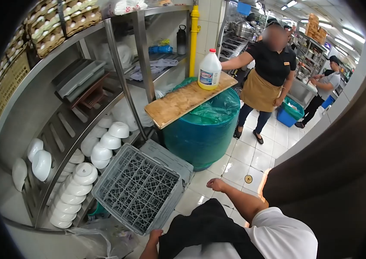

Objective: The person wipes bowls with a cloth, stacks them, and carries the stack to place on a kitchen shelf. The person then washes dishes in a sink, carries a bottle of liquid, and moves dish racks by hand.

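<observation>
My left hand (155, 235) is low in the view, close to the bottom corner of a grey plastic dish rack (137, 187). Whether it touches the rack I cannot tell, and its fingers are mostly hidden. The rack has a grid of compartments and sits tilted on another grey crate (170, 159). Over the tiled floor hangs my right hand (216, 184), fingers curled in, with nothing visible in it. Ahead stands a large teal bin (204, 138) lined with green plastic. Across its top lies a wooden board (187, 101), bearing a white-labelled jug (209, 71) of yellow liquid.
Metal shelves (75, 123) on the left hold stacked white bowls (73, 190), trays and egg cartons (62, 26). A co-worker (273, 60) in a brown apron reaches toward the jug. Another person (327, 80) works farther back, near a blue bin (287, 116). A dark surface (329, 159) rises at right.
</observation>
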### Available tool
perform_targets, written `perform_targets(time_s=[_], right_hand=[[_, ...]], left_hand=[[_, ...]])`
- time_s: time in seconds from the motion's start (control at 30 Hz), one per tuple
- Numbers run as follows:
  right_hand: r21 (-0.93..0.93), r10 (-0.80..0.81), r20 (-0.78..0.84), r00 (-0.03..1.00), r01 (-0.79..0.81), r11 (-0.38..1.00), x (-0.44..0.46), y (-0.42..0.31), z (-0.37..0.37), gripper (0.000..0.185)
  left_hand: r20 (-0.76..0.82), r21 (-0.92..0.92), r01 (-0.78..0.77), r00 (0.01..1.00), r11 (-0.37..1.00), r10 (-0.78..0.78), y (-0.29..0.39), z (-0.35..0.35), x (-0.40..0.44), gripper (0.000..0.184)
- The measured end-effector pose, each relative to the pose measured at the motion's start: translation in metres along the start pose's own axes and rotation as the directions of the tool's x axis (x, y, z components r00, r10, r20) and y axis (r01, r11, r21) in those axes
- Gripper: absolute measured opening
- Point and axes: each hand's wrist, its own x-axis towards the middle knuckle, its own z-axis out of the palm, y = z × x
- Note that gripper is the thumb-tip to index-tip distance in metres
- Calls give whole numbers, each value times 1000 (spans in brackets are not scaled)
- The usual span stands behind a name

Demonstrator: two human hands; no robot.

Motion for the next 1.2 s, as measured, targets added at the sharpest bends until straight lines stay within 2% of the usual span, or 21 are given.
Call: perform_targets(time_s=[0.03,0.07,0.13,0.17,0.33,0.37,0.43,0.53,0.63,0.7,0.77,0.8,0.83,0.87,0.93,0.97,1.03,1.07,1.1,1.13,1.2], right_hand=[[7,13,19,1000,-13,1000,0,12,13,28],[17,24,36,999,-25,1000,-4,17,22,28],[-26,130,71,989,-128,991,-14,29,31,31],[-76,104,83,991,-98,992,-17,40,34,33],[-354,164,42,986,-138,925,-33,114,45,41],[-410,216,114,970,-152,899,-37,120,40,41],[-347,364,164,917,-292,892,-49,110,25,42],[-313,428,134,894,-372,874,-38,125,18,43],[-228,224,49,973,-207,951,-18,154,17,41],[-242,211,78,974,-187,952,-3,157,9,40],[-168,275,70,959,-260,951,17,164,-1,41],[-116,331,93,939,-320,940,24,166,-7,41],[-66,386,126,914,-381,922,29,169,-8,41],[-155,280,68,958,-267,951,33,174,-10,42],[-26,270,124,955,-269,963,32,170,-24,41],[-1,281,87,956,-282,959,38,177,-25,39],[57,317,15,948,-317,947,38,193,-16,35],[132,349,37,936,-351,927,37,199,-11,33],[196,383,62,922,-387,901,34,209,-9,30],[252,418,91,904,-427,868,27,223,-3,28],[56,125,-17,992,-124,991,18,275,29,23]], left_hand=[[36,279,-105,994,955,99,1,-3,4,20],[35,56,71,997,996,-73,-3,-1,9,19],[150,-356,416,909,837,-388,-10,2,18,18],[157,-380,446,894,810,-419,-3,-8,24,18],[232,-285,418,903,863,-361,38,-40,73,17],[247,-269,411,904,871,-350,46,-45,83,17],[278,-249,410,898,878,-341,62,-55,99,17],[344,-234,443,870,865,-353,117,-85,110,17],[419,-249,481,836,841,-354,187,-129,119,17],[367,-339,408,887,848,-280,225,-156,145,18],[216,-435,183,972,882,-96,254,-182,204,21],[121,-302,41,993,952,-4,292,-211,235,22],[142,-253,-2,989,967,39,334,-245,264,25],[54,-198,-55,996,979,66,371,-270,294,33],[-94,-138,-294,955,946,283,453,-325,351,34],[-128,-217,-323,945,921,301,471,-342,391,25],[-328,-129,-468,852,874,408,536,-382,451,14],[-331,-248,-497,850,832,409,565,-402,481,19],[-383,-176,-550,802,817,458,586,-419,513,28],[-374,-216,-499,836,839,402,608,-438,537,41],[-552,-11,-500,725,866,412,636,-462,591,60]])
